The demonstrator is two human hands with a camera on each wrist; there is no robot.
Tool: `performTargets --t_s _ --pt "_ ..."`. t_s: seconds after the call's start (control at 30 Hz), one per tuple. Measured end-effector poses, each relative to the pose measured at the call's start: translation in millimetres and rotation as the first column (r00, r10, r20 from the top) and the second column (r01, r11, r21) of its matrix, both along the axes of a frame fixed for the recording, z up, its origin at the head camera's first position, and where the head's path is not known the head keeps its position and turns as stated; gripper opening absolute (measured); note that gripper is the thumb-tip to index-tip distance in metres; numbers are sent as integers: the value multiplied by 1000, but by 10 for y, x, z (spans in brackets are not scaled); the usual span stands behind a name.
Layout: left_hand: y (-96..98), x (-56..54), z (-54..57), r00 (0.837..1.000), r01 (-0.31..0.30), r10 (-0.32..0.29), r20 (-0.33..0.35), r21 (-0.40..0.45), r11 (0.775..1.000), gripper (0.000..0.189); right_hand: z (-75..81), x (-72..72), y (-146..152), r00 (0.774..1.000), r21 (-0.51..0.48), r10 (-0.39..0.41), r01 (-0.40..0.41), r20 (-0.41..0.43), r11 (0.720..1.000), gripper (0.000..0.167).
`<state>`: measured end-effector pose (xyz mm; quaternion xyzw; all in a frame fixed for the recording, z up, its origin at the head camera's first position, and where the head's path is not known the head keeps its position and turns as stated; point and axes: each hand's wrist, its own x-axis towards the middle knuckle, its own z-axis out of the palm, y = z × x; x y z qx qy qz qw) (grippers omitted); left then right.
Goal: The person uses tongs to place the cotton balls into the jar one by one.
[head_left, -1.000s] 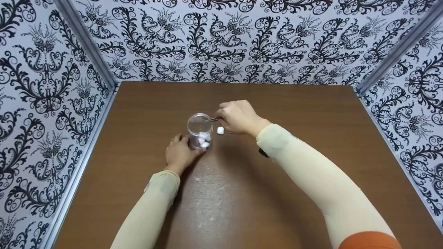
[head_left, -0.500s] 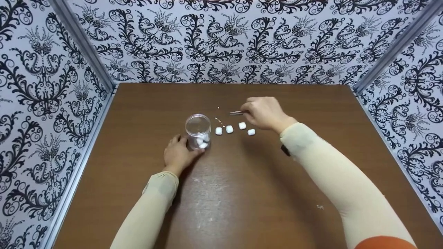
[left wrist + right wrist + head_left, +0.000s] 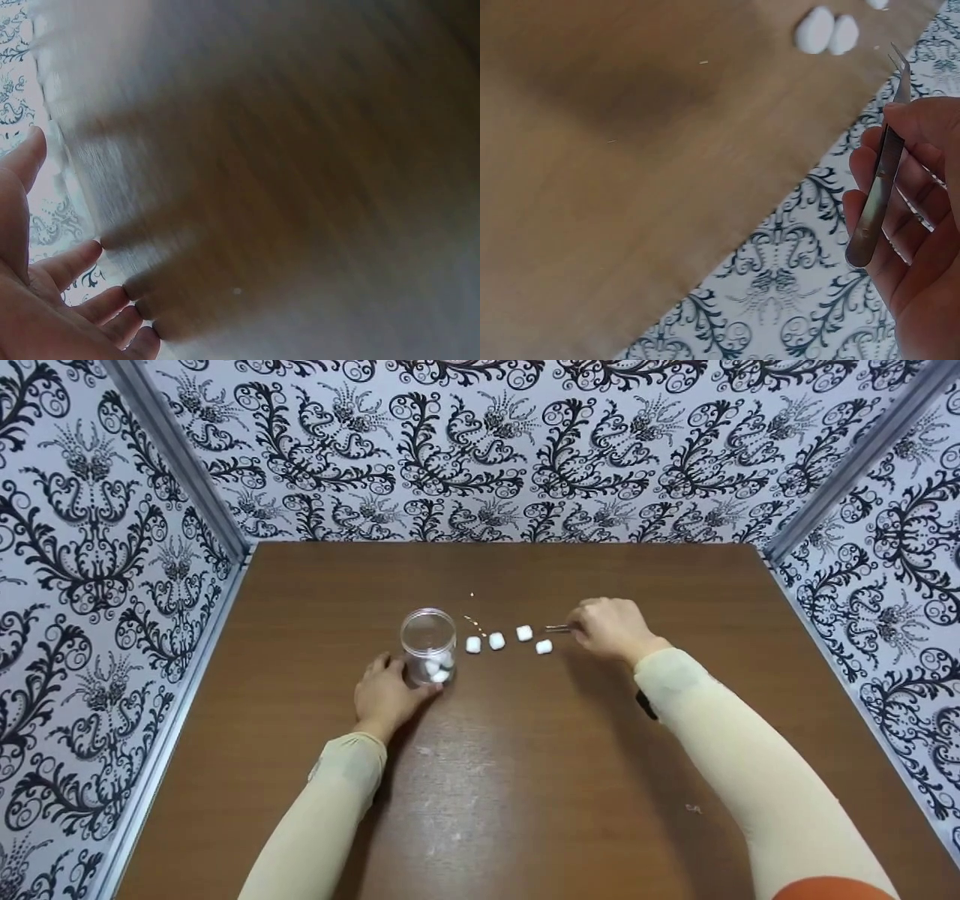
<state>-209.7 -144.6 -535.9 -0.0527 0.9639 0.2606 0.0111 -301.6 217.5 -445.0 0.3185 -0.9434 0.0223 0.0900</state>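
The person's left hand [image 3: 386,697] rests beside a clear, round-mouthed jar [image 3: 429,652], thumb along the near side of its base, fingers spread and nearly straight; how firmly they bear on it I can't tell. The jar stands upright on the counter [image 3: 480,795], its thin see-through wall catching light at the rim, and a small heap of soft white balls [image 3: 439,667] sits low inside. Over to its right, the right hand [image 3: 611,628] pinches metal tweezers [image 3: 879,187], thumb pressed on the smooth steel and fingers bent behind; the slim prongs bend at an angle near the end, the tips a little apart with nothing between them. Those tips point left, just beside the last of four cotton-like lumps [image 3: 496,641] lying on the counter between jar and tweezers: three in a gently rising line, the fourth a bit nearer the person. They look blocky from above and plumply rounded from the right wrist. The brown wood-look surface is smooth, with a dull whitish sheen near its middle. Snug, cream-coloured stretchy sleeves [image 3: 750,780] cover both forearms, and behind everything rises white wallpaper [image 3: 495,450] covered in black curling scrollwork.
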Motion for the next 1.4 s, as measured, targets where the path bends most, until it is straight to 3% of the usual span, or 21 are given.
performTargets --t_s 0.33,0.67,1.4 --pt "-5 -15 -2 1000 8 -8 -13 -10 1000 84 -98 -11 76 997 52 -53 50 55 997 8" --pt "-2 -6 2 1000 -5 5 -15 1 1000 86 -203 -34 130 998 74 -44 41 45 996 8" --pt "6 -7 -23 1000 -11 11 -13 1 1000 84 -272 -20 81 996 98 -58 51 66 994 7"
